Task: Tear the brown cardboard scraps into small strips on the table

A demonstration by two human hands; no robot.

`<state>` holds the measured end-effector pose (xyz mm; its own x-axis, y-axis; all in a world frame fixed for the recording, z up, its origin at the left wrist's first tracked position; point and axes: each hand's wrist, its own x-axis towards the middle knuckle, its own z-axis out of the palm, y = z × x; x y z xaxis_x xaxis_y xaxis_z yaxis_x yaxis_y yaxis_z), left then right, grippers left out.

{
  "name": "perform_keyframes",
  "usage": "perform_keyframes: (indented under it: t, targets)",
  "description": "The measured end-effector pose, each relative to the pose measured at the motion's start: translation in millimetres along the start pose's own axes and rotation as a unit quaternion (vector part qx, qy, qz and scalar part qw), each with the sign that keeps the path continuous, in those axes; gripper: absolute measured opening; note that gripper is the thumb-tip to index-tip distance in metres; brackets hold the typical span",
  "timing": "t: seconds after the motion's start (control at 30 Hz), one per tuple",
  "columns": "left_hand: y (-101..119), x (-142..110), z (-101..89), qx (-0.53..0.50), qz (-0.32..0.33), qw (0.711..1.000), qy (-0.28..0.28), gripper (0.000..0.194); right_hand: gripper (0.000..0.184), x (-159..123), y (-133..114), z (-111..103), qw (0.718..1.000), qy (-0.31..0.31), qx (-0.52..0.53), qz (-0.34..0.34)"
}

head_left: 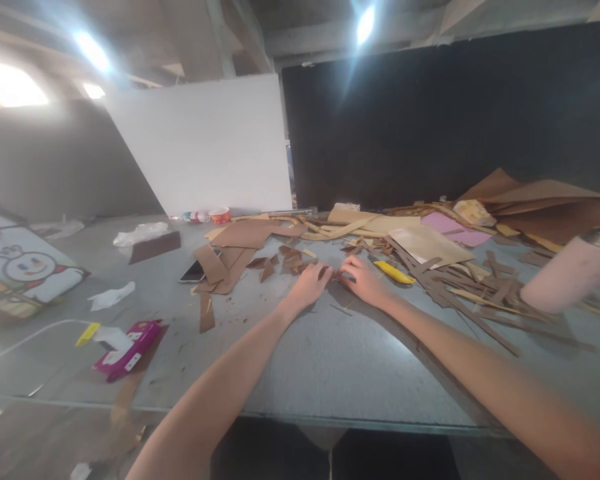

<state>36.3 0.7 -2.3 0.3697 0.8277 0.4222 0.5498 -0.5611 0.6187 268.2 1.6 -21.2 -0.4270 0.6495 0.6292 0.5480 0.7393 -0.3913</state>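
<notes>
My left hand (310, 285) and my right hand (361, 280) meet near the middle of the grey table (330, 373), fingertips almost touching. The fingers of both are curled in a pinch. Something small and dark seems to lie between them, too small to name. Just left and behind are small folded brown pieces (291, 259), leather-like. To the right of my right hand lies a slim yellow object (394, 272), perhaps a cutter handle. Beyond it spreads a heap of thin brown strips (445, 283).
A pink tumbler (570, 273) stands at the right. Brown sheets (245, 235) partly cover a phone (194, 271) at the left. Nearer the left edge sit a purple wipes pack (130, 350) and a printed bag (30, 267). A red paper cup (220, 215) stands at the back.
</notes>
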Motion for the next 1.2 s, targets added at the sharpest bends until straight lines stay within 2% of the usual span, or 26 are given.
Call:
perform_keyframes:
  t: [0.07, 0.23, 0.3, 0.4, 0.5, 0.57, 0.67, 0.93, 1.2]
  targets:
    - [0, 1, -1.0, -0.022, -0.007, 1.000, 0.000, 0.029, 0.011, 0, -3, 1, 1.000, 0.011, 0.009, 0.009]
    - [0, 2, -1.8, -0.102, -0.038, 0.993, 0.051, 0.029, 0.019, 2, -10, 5, 0.996, 0.039, 0.062, 0.060]
    - [0, 2, -0.6, -0.127, -0.052, 0.988, 0.065, 0.030, 0.025, 4, -14, 7, 0.989, 0.060, 0.087, 0.100]
    - [2, 0, 2.0, -0.153, -0.061, 0.982, 0.095, 0.030, 0.038, 6, -19, 10, 0.967, 0.092, 0.130, 0.197]
    - [4, -2, 3.9, -0.168, -0.046, 0.980, 0.101, 0.030, 0.045, 7, -25, 8, 0.950, 0.041, 0.180, 0.252]
    - [6, -3, 4.7, -0.169, -0.038, 0.980, 0.100, 0.029, 0.050, 8, -30, 4, 0.946, -0.002, 0.199, 0.256]
    - [6, -3, 5.7, -0.171, -0.039, 0.980, 0.098, 0.030, 0.054, 8, -34, -1, 0.943, -0.016, 0.213, 0.257]
    - [2, -1, 8.1, -0.235, -0.073, 0.965, 0.087, 0.032, 0.047, 7, -30, 1, 0.951, 0.029, 0.212, 0.223]
    - [-5, 0, 9.7, -0.266, -0.091, 0.957, 0.066, 0.038, 0.041, 6, -26, 2, 0.965, 0.079, 0.160, 0.193]
